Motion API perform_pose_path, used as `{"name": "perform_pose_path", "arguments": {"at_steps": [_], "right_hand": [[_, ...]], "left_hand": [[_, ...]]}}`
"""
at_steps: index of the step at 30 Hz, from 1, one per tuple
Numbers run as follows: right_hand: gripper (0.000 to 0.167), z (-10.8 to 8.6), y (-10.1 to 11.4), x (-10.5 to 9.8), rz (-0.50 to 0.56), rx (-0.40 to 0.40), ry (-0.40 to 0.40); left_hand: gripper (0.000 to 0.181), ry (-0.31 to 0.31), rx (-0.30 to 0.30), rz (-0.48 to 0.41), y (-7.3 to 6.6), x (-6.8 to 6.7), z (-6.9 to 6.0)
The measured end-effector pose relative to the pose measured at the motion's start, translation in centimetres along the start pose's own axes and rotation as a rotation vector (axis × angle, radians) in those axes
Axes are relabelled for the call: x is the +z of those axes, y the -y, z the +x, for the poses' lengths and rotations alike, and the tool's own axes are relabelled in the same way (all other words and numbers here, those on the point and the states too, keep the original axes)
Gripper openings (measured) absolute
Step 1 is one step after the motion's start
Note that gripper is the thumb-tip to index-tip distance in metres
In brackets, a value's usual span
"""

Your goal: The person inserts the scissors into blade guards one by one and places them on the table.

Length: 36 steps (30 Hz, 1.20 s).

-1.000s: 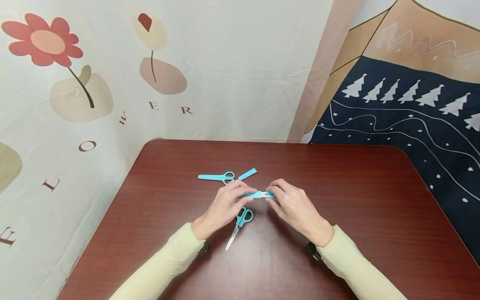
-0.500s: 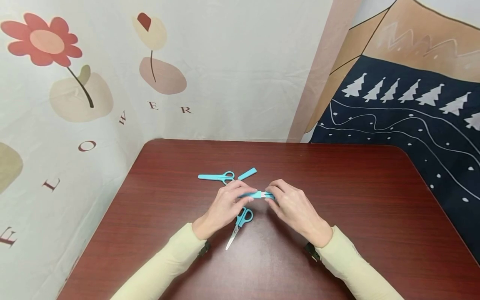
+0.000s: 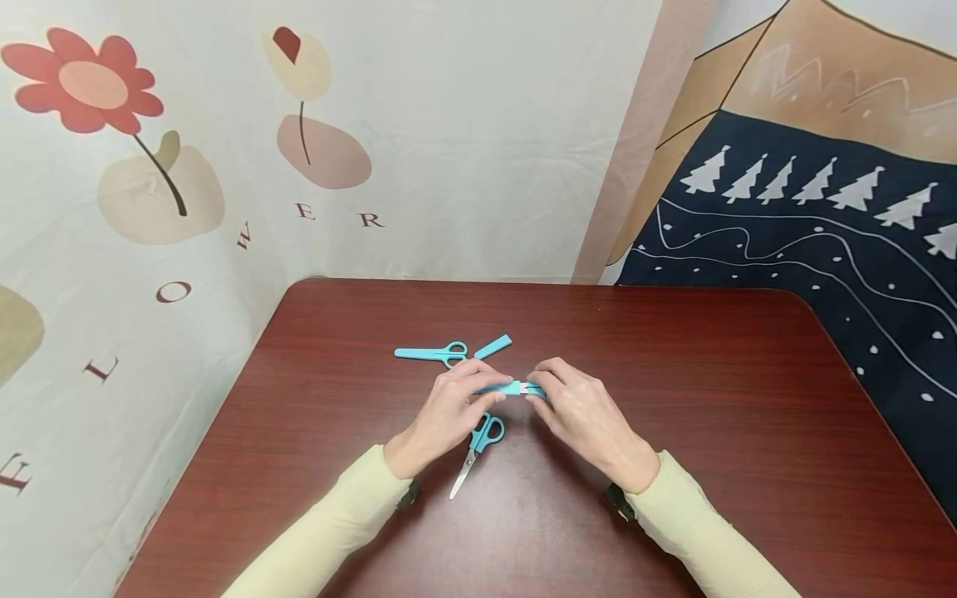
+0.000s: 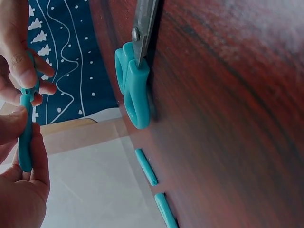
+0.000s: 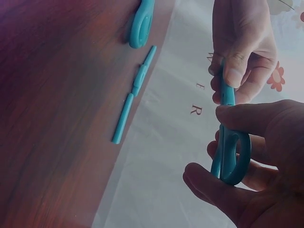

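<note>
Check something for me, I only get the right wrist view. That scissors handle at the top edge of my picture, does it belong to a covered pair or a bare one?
Observer: A bare one: the head view shows those loose scissors with their metal blades uncovered.
Operator: Which way do they point?
Observer: Toward the near side of the table, slanting left.
Operator: And the held scissors, is their cover fully on?
Observer: No, in the head view a short strip of metal shows past its open end.
</note>
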State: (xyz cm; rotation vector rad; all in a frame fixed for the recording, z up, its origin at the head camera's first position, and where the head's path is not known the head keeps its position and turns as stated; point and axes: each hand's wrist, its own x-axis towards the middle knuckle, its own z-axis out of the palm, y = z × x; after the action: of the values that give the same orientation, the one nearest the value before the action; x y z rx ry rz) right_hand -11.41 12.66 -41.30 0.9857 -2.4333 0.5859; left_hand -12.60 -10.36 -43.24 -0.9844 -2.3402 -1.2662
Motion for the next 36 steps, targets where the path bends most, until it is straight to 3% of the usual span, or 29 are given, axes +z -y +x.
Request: {"name": "perform_pose_path", "arguments": {"at_steps": [19, 28, 36], "right_hand": [[0.020, 0.07, 0.14, 0.28, 0.008, -0.009, -0.024], [0.019, 0.05, 0.14, 0.45, 0.013, -0.010, -0.034], [0.019, 0.08, 0.21, 0.40, 0.013, -0.011, -0.039]], "left_hand": [[0.023, -0.004, 0.004, 0.021, -0.08, 0.22, 0.08], [0.023, -0.014, 0.062, 0.075, -0.10, 0.19, 0.15], [0.023, -0.014, 0.072, 0.078, -0.22, 0.15, 0.17]]}}
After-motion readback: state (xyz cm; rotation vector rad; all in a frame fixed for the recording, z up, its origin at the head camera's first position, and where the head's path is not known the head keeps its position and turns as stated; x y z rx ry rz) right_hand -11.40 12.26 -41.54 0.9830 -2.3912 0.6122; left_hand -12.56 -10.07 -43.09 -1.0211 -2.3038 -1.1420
